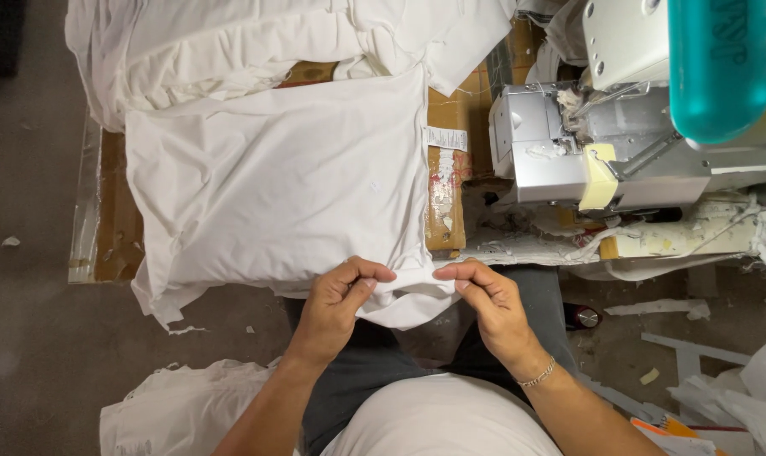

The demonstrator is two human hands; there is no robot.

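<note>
A white fabric piece [282, 186] lies spread over a cardboard-topped stand, its near edge hanging toward my lap. My left hand [336, 308] pinches that near edge between thumb and fingers. My right hand [488, 304], with a chain bracelet at the wrist, pinches the same edge a little to the right. The cloth sags in a small fold between the two hands.
A grey sewing machine [569, 143] with a teal cylinder [717, 67] stands at the right. More white fabric [256, 38] is piled at the top, and another heap [180, 409] lies on the floor at lower left. Scraps litter the floor at right.
</note>
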